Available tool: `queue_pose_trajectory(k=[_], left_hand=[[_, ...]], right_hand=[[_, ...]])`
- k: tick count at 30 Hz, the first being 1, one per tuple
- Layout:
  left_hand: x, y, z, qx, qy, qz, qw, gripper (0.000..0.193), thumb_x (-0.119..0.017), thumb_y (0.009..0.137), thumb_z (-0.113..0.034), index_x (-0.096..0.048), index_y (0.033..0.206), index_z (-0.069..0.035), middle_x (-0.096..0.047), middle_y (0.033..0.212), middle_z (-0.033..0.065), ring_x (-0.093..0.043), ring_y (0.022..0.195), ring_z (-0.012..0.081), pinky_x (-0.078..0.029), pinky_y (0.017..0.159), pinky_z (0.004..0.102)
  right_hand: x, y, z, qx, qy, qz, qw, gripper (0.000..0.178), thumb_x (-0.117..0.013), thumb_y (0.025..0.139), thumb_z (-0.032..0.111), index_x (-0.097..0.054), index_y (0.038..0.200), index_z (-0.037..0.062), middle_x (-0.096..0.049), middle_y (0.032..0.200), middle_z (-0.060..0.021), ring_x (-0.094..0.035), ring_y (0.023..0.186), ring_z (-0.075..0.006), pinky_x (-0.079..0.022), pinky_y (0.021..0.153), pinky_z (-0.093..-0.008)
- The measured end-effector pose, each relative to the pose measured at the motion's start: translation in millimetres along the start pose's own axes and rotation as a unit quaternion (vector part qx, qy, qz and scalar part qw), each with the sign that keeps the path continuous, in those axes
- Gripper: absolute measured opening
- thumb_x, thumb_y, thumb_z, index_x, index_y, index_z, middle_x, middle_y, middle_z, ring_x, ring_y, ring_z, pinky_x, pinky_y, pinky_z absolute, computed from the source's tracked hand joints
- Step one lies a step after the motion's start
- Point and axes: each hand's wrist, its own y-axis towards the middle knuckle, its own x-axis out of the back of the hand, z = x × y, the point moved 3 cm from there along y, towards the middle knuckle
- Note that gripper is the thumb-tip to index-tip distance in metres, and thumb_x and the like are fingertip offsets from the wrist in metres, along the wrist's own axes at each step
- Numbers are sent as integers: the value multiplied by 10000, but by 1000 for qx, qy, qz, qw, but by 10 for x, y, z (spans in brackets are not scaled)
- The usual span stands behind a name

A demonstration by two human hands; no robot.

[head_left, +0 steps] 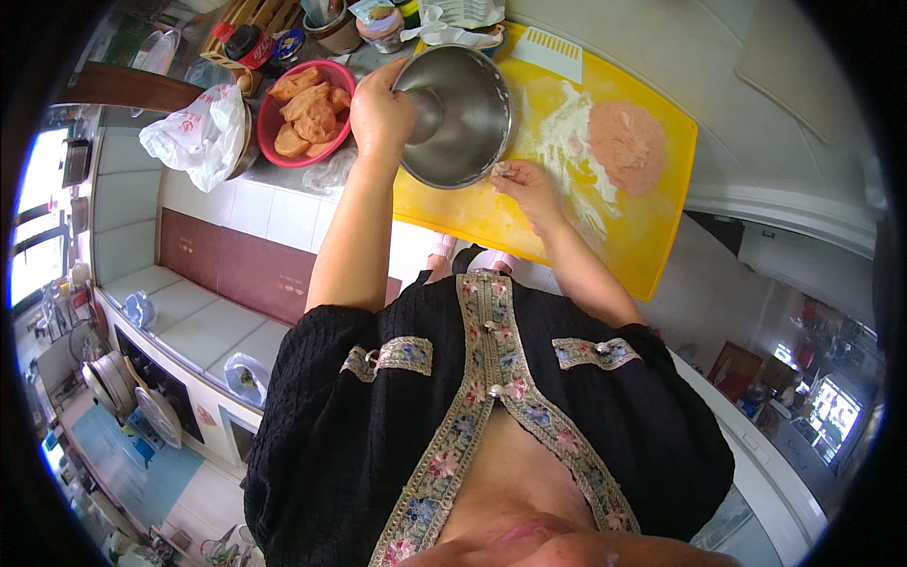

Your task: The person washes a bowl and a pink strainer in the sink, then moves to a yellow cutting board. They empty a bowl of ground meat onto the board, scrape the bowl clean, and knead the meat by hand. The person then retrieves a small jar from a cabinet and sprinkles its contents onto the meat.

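Head view, bowl: your left hand (380, 111) grips the rim of the steel bowl (460, 115), tipped over the yellow board (529, 222).
Right hand (525, 184): fingers pinched together at the bowl's lower lip, smeared with paste.
Risk: a slick rim could slip; the bowl may drop onto the pink paste mound (627, 145) or skid off the desk.

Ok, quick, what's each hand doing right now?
Left hand: closed on the rim of the tilted steel bowl.
Right hand: fingers at the bowl's lower edge, over the yellow board; grip cannot be told.
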Motion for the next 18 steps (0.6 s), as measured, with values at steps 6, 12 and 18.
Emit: queue_pose_trajectory(k=[6, 12, 18], left_hand=[[42, -7, -14, 42, -18, 6, 999, 524, -507, 765, 33, -725, 1224, -96, -754, 1082, 158, -724, 1032, 278, -525, 929, 346], [85, -20, 11, 68, -24, 6, 997, 526, -510, 765, 27, -725, 1229, -97, -752, 1088, 162, -724, 1030, 279, -525, 929, 351], [80, -35, 65, 36, -25, -8, 999, 510, -521, 758, 21, -726, 1215, -80, -741, 1108, 174, -708, 1058, 303, -520, 947, 368]], right_hand=[[-254, -39, -230, 66, 63, -36, 995, 241, -728, 886, -31, -586, 1072, 28, -675, 982, -35, -655, 883, -126, -524, 799, -268], [-155, 87, -340, 155, 7, -111, 982, 291, -714, 881, -52, -546, 1104, 28, -667, 963, -43, -663, 883, -129, -532, 766, -262], [404, 358, 97, 182, -120, -250, 943, 274, -704, 890, -19, -632, 1150, 31, -698, 1006, -82, -687, 912, -160, -542, 813, -270]])
